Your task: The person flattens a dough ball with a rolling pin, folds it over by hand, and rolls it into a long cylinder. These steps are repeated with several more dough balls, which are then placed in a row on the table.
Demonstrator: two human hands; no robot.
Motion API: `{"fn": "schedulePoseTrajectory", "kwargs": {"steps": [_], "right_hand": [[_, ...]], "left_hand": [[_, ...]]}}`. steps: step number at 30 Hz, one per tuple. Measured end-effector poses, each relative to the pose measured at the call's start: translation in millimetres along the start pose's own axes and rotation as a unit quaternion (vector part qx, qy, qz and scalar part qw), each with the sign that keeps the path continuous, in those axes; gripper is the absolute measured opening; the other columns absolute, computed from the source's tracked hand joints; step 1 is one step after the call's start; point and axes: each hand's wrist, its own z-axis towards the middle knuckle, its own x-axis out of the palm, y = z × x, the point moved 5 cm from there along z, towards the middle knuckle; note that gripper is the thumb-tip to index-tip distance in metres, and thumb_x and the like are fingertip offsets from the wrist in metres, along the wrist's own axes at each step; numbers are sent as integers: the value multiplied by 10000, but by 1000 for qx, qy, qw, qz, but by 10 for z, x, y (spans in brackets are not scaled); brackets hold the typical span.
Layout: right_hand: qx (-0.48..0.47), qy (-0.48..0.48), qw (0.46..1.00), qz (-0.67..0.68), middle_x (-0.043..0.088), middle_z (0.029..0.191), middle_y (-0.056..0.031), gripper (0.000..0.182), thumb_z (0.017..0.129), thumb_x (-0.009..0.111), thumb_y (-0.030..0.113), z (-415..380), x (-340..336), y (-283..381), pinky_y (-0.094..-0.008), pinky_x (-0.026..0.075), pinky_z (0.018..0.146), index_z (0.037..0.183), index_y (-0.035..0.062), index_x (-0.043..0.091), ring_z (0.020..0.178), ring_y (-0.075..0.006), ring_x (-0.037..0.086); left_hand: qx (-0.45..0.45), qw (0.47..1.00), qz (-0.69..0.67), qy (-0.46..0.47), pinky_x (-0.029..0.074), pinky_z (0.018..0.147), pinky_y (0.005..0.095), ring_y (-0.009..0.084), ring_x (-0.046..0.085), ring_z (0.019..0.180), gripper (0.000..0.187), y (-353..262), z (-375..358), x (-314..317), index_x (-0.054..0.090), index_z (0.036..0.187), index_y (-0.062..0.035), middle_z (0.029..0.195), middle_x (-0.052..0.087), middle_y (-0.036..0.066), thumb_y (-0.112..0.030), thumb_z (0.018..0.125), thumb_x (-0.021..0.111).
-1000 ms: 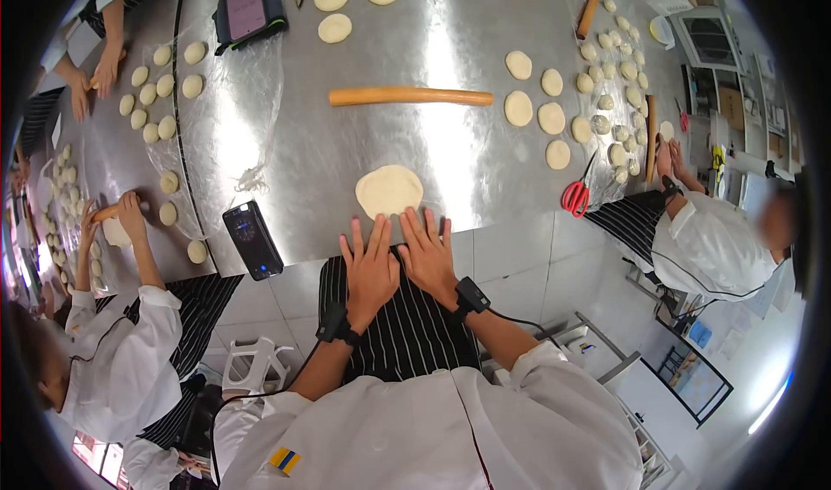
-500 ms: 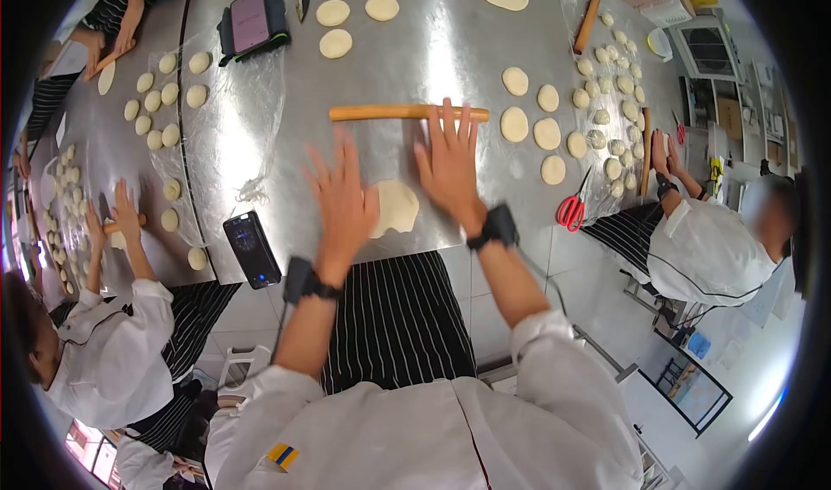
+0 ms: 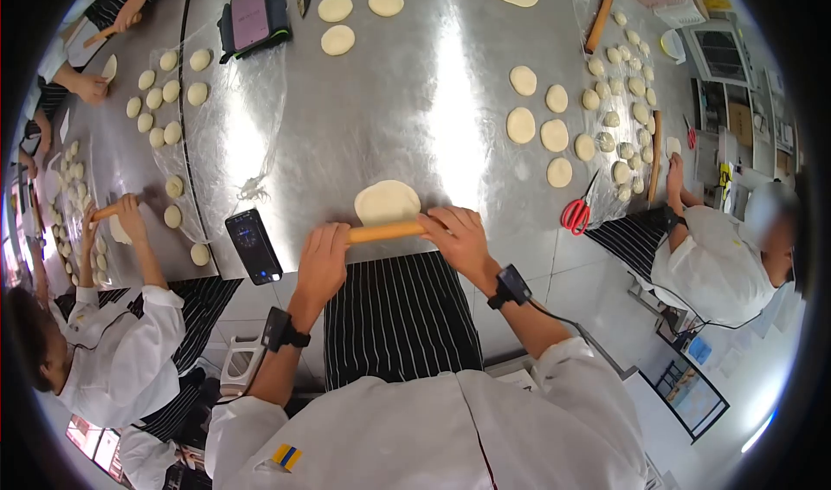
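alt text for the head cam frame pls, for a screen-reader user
Seen from above, a person's left hand and right hand grip the ends of a wooden rolling pin at the near edge of a flat round disc of pale dough on a shiny steel table. A black phone lies to the left; red-handled scissors lie to the right.

Both arms are reaching forward from white sleeves, forearms bare and each wrist wearing a dark band. The left hand (image 3: 322, 261) is lying palm down, fingers (image 3: 331, 235) pointing ahead and curling slightly over what it is pressing on. The right hand (image 3: 463, 239) is sitting level with it, well apart to the side, palm down too, its fingers (image 3: 440, 223) bending inward toward the left hand. The elbows are staying bent and spread outward, so the two forearms are angling in toward each other.
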Motion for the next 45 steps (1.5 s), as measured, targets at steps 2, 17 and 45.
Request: {"fn": "schedulePoseTrajectory", "kwargs": {"steps": [2,17,45], "right_hand": [[7,-5,1000,-23,661,1458,-84,491,945,764,207,-78,289,-123,-448,464,1065,1424,120,699,1323,-277,618],[129,-6,978,-162,430,1685,-171,611,1088,533,471,1819,-6,-1120,-756,200,1263,1621,175,501,1624,-416,289],[76,60,992,75,310,1774,-196,699,1096,570,303,253,736,54,-591,155,1347,1690,9,349,1664,-368,239]], "left_hand": [[-58,993,37,-95,443,1197,525,446,576,1304,472,48,21,148,589,1425,64,1383,628,221,-49,972,660],[-184,932,183,-252,36,1294,733,478,137,1663,668,529,2008,-616,394,1670,-22,1776,303,182,-375,1107,462],[-41,996,-27,-80,125,1329,640,391,251,1659,635,-190,482,483,409,1652,26,1753,355,206,-253,1086,476]]}}
